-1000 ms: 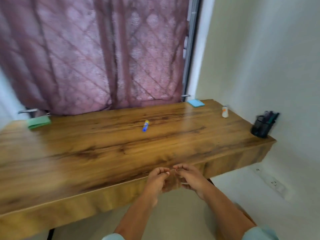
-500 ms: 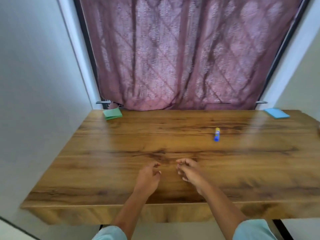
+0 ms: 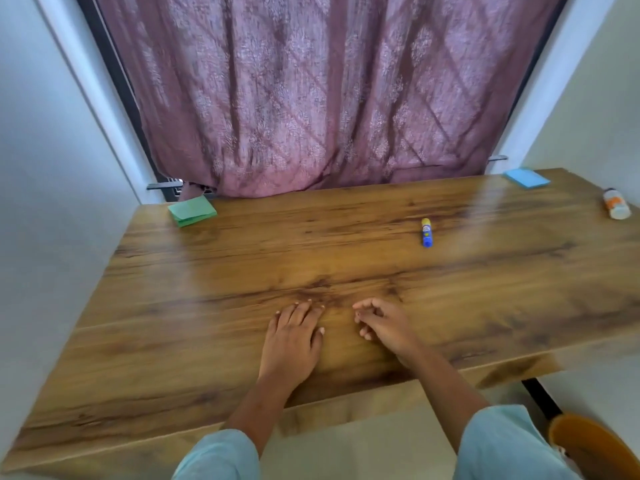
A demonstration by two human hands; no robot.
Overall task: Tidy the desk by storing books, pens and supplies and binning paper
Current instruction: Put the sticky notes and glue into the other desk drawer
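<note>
A wooden desk (image 3: 242,265) fills the view. My left hand (image 3: 294,337) lies flat on it near the front, palm down, fingers slightly apart and holding nothing. Just to its right, my right hand (image 3: 384,323) hovers with fingers loosely curled, also holding nothing. A blue and yellow glue stick (image 3: 426,232) lies on the desk to the far right of the hands. A green pad of notes (image 3: 192,211) sits at the back left corner. A blue pad (image 3: 526,177) rests at the back right. A small white and orange bottle (image 3: 615,203) lies at the right edge.
A mauve patterned curtain (image 3: 311,98) hangs behind the desk. White walls close in on the left (image 3: 52,168) and right. An orange chair seat (image 3: 595,448) shows at the bottom right, below the desk's front edge.
The view swung left then settled centred on the desk. My hands moved from below the desk's front edge onto its top, and the left hand flattened on the wood.
</note>
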